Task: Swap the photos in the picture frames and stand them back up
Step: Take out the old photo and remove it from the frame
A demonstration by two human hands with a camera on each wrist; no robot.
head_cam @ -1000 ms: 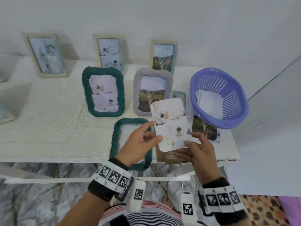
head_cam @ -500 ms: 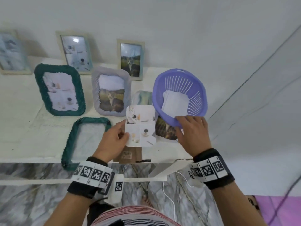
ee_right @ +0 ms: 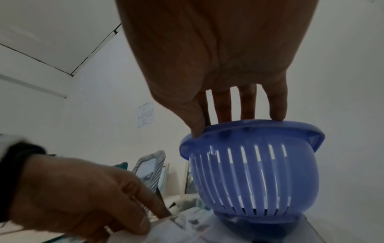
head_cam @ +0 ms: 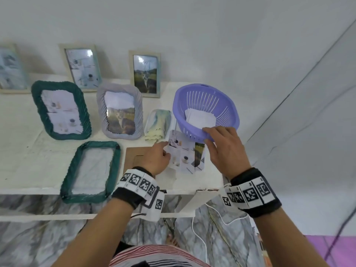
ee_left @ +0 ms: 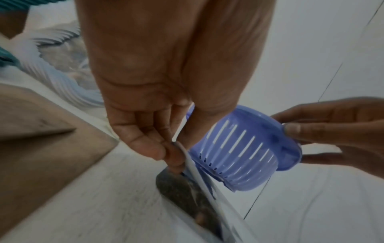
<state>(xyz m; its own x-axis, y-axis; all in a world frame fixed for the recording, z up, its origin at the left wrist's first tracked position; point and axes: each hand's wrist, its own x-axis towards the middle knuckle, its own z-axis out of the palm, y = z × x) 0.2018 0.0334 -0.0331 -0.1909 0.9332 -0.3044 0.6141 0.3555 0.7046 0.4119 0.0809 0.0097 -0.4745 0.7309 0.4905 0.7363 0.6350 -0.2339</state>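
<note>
Your left hand [head_cam: 157,160] pinches the flimsy photo [head_cam: 183,155] by its edge; your right hand [head_cam: 225,149] grips the light basket [head_cam: 227,105] rim.

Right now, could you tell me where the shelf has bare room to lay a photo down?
Bare white shelf lies left of the flat green frame, before the standing green frame. It is crowded on the right: backing board, photos, cloth, purple basket and both hands.

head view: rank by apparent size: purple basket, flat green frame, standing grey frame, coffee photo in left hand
1. flat green frame, though nearest the camera, which inflates it
2. purple basket
3. standing grey frame, close to the basket, so unsure
4. coffee photo, clearly smallest
</note>
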